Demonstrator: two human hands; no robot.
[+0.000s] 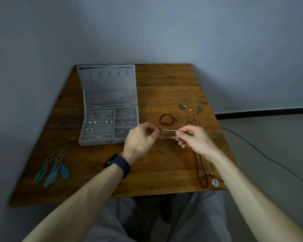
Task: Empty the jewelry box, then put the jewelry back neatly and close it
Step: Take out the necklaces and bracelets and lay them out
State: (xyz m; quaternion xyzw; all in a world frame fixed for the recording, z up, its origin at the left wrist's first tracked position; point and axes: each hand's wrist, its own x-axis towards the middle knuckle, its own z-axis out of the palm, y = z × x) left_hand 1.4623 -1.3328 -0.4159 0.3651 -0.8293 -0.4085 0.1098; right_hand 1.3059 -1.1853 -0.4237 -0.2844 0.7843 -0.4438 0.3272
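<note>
- Left hand (pixel 140 138) and right hand (pixel 194 137) pinch a thin chain (pixel 168 130) taut above the tabletop (pixel 164 88), beside the open box (pixel 94 142).
- Studs (pixel 92 122) sit in the box; bracelet (pixel 166 120), necklace (pixel 202 165) and feather earrings (pixel 54 170) lie outside, so much likely remains.

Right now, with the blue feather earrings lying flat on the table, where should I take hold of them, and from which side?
Pinch the blue feather earrings by their metal hoops, at the end farther from you, coming straight down from above. The hoops lie side by side, so one pinch may lift both; the feathers look soft and would probably bend.
</note>
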